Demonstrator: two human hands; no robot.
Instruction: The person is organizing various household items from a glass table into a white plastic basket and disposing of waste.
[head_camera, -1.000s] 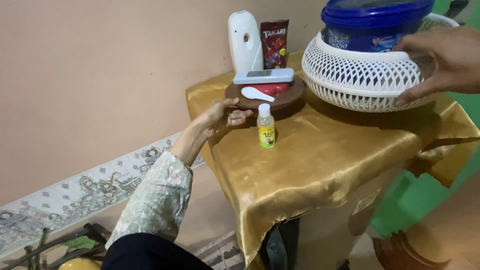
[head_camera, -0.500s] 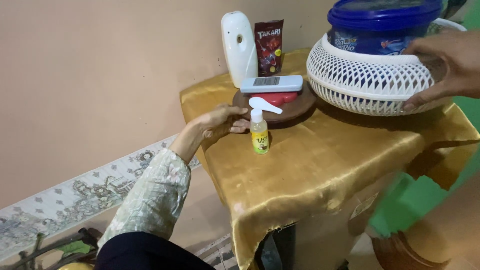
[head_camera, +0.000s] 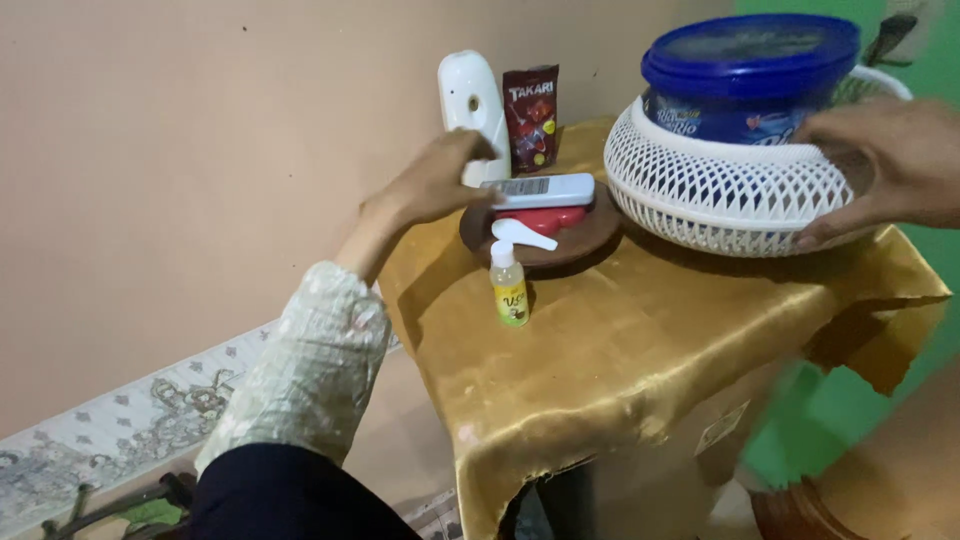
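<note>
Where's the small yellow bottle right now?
Head view: the small yellow bottle stands upright on the gold cloth, just in front of the brown round tray.

A white latticed plastic basket (head_camera: 722, 190), round and bowl-shaped, sits on the gold satin cloth at the table's back right; a blue lidded tub (head_camera: 750, 70) stands upright inside it. A flat white remote control (head_camera: 541, 190) lies level across a red piece on a round dark-brown wooden stand (head_camera: 573, 243), just left of the basket, its far end by the wall
</note>
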